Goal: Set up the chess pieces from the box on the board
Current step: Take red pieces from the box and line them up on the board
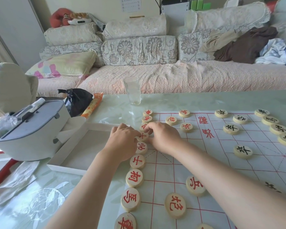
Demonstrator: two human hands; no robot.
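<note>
A white paper board (221, 162) with red grid lines lies on the table. Round wooden pieces with red characters stand in a column along its left edge, and pieces with black characters (243, 151) sit at the right. My left hand (122, 142) and my right hand (162, 138) meet over one red advisor piece (142, 136) in that column, fingertips touching it from both sides. The red general piece (141, 148) lies just below them. The shallow white box (69, 151) sits left of the board, and no pieces show inside it.
An empty drinking glass (132, 90) stands beyond the board. A grey lidded container (28, 129) sits at the left, with a black plastic bag (78, 101) and an orange packet (92, 104) behind the box. A sofa with cushions runs along the far side.
</note>
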